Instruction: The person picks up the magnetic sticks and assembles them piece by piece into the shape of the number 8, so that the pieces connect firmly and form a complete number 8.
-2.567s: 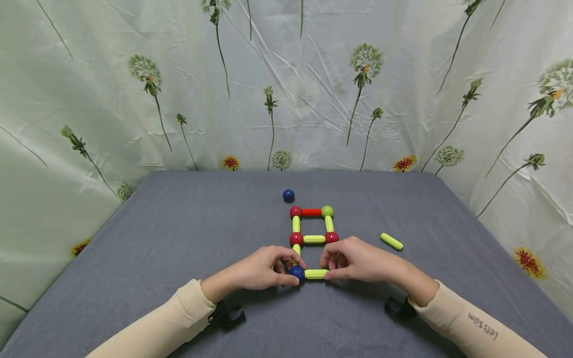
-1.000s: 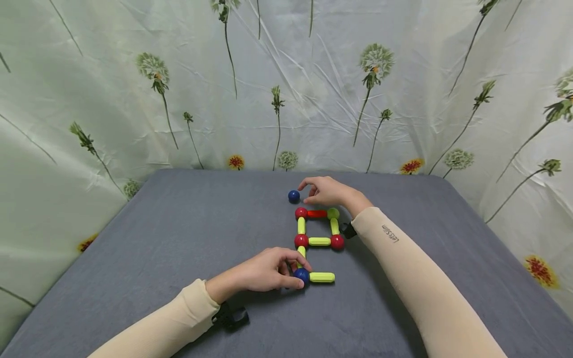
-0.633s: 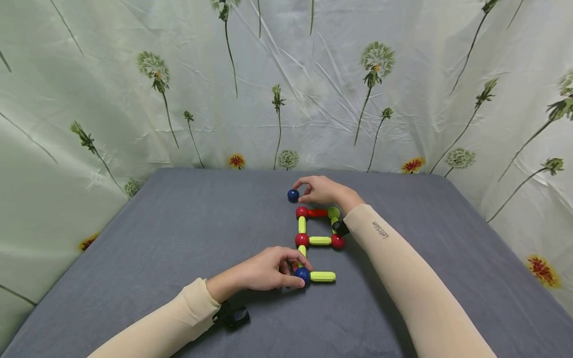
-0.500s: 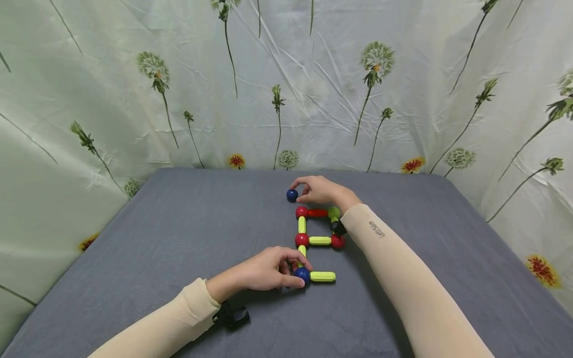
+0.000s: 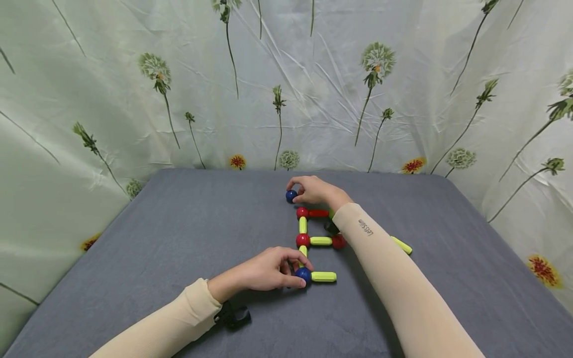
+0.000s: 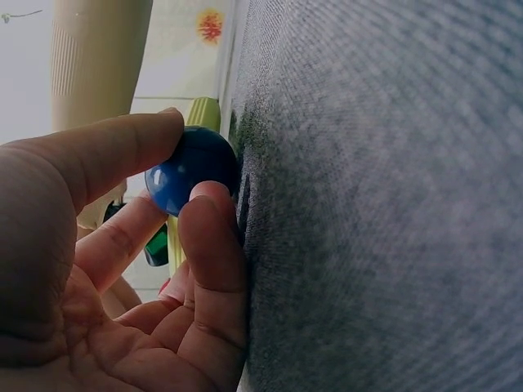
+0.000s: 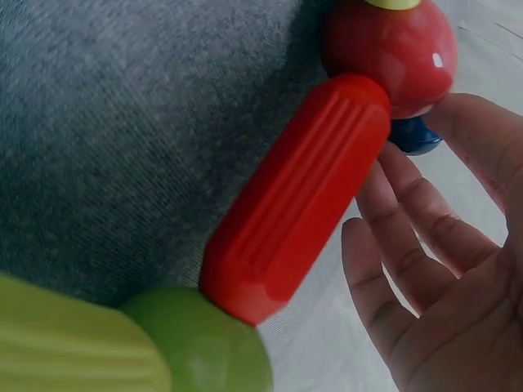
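Observation:
My left hand point(image 5: 268, 268) pinches a blue ball point(image 6: 192, 167) between thumb and fingers at the near corner of a figure of magnetic balls and rods. From this ball a yellow-green rod point(image 5: 324, 276) points right with its far end free; another point(image 5: 303, 252) leads up to a red ball point(image 5: 303, 240). Behind the figure, my right hand point(image 5: 313, 190) holds a second blue ball point(image 5: 291, 196) between thumb and fingers. In the right wrist view that ball is mostly hidden behind a red ball point(image 7: 392, 57), which joins a red rod point(image 7: 298, 196) and leads to a green ball point(image 7: 204, 339).
One loose yellow-green rod point(image 5: 401, 245) lies on the grey cloth-covered table point(image 5: 215, 219), right of the figure. The right sleeve point(image 5: 385, 263) crosses above the figure's right side and covers part of it. A flowered curtain point(image 5: 313, 99) hangs behind the table.
The right hand has left the free rod's end, reached to the back and closed its fingers on the far blue ball. The left hand keeps its pinch on the near ball.

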Available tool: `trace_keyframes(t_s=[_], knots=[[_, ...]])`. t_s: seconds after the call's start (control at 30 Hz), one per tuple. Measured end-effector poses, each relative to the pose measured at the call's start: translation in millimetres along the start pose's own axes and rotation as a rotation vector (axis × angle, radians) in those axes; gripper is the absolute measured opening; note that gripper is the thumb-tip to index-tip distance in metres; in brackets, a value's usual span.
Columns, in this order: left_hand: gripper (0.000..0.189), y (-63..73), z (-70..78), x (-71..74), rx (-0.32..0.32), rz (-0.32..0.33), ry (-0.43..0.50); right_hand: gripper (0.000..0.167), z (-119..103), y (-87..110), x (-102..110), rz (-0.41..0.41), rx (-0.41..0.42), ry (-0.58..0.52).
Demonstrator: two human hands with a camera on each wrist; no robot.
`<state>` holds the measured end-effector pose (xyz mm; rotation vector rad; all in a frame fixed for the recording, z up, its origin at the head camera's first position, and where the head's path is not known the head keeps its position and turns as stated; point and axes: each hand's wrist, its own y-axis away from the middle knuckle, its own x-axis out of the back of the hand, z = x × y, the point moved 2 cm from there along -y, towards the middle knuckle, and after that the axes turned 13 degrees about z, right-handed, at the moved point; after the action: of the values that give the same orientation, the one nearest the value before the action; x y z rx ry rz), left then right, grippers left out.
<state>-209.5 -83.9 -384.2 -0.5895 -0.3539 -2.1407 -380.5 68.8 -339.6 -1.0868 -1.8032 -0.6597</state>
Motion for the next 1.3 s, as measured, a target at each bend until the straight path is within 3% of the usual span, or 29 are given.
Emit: trace_keyframes(t_s=[0.67, 1.3], knots=[[0.025, -1.8, -2.5, -1.0, -0.022, -0.007, 0.024, 0.036, 7, -1.1, -7, 0.006, -0.056, 0.017], [0.025, -2.5, -3.0, -0.4, -0.007, -0.015, 0.013, 0.034, 21, 16.2, 18, 0.004, -0.045, 0.016]])
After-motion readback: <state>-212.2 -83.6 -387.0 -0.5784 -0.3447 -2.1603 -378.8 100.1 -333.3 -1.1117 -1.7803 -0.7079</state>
